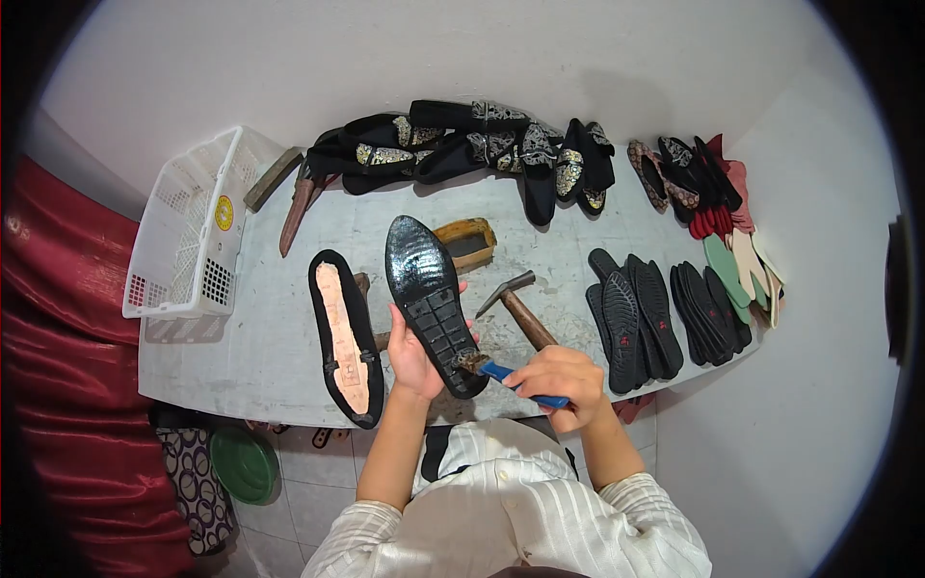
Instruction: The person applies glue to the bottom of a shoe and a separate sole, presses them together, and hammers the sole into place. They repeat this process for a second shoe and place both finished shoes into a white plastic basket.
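Your left hand grips the glossy black rubber shoe sole; your right hand pinches a blue-handled brush at its heel. The black shoe upper with tan insole near the surface's front edge looks still unsoled.

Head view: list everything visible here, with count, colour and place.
sole: one, black, held upright over the table centre
brush: one, blue handle, bristles at the sole's heel end
hammer: one, wooden handle, lying right of the sole
shoe upper: one, black with tan insole, lying left of the sole
wooden block: one, tan, behind the sole
basket: one, white, left table edge
finished shoes: a pile, black and patterned, along the back
spare soles: two stacks, black, at right
insoles: several, green, pink and cream, far right
table: one, grey
left hand: holds the sole
right hand: fingers grip the brush
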